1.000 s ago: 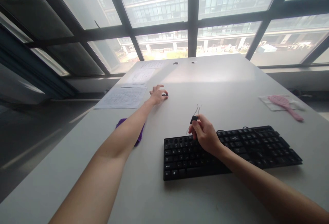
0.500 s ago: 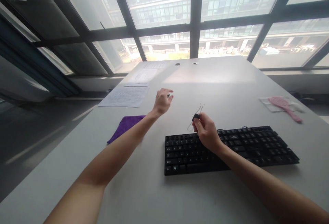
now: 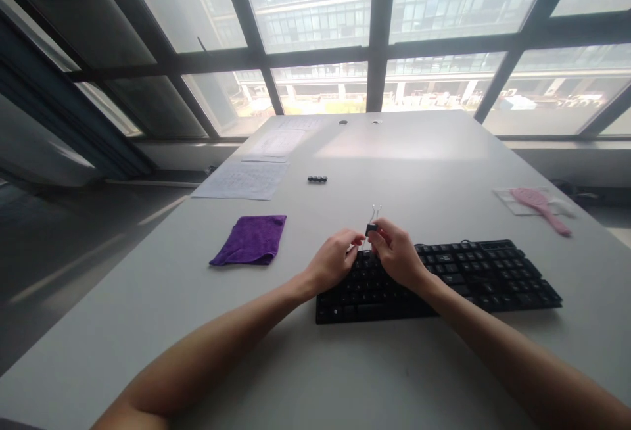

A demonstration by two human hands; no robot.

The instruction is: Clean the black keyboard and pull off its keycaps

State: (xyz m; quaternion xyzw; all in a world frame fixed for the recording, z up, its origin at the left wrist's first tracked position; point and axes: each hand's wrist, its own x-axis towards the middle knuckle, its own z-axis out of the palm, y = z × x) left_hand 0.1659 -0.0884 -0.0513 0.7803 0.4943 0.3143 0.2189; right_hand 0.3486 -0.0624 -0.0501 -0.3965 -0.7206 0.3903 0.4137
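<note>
The right hand's (image 3: 397, 254) fingers pinch a wire keycap puller (image 3: 371, 227) at the black keyboard's (image 3: 486, 277) eleven o'clock edge. The left hand's (image 3: 331, 264) fingers curl at its seven o'clock end; whether gripping, I cannot tell. Purple cloth (image 3: 250, 240): nine o'clock.

Black keyboard (image 3: 473, 273), black-and-silver wire puller (image 3: 371, 227), black keycaps (image 3: 317, 179), purple cloth (image 3: 251, 239), pink hairbrush (image 3: 537, 203), white desk (image 3: 404, 173)

Glare from windows (image 3: 305, 2), dim floor (image 3: 83, 239), stretched edges
</note>
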